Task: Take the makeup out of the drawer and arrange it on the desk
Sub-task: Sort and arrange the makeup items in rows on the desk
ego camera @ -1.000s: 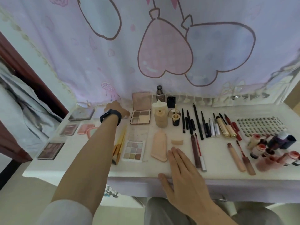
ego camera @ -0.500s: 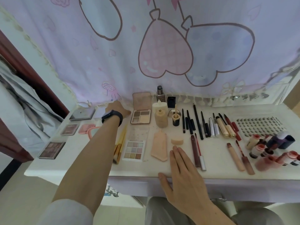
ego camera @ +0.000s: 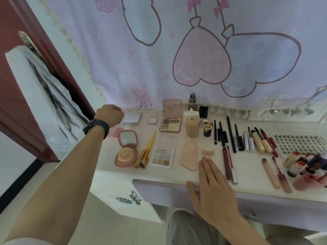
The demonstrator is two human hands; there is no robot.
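Makeup (ego camera: 162, 156) lies in rows across the tabletop (ego camera: 251, 167), the right grip (ego camera: 212, 181) flat and released on its front edge, the left grip (ego camera: 110, 114) curled beside a white compact (ego camera: 131, 117), its hold impossible to tell.

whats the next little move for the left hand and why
Probably a small nudge to bring the pale square compact into line with the back row. The left hand sits curled right beside it at the rear left of the desk, while the right hand lies flat at the front edge, holding nothing. Whether the left grip holds anything is hidden.
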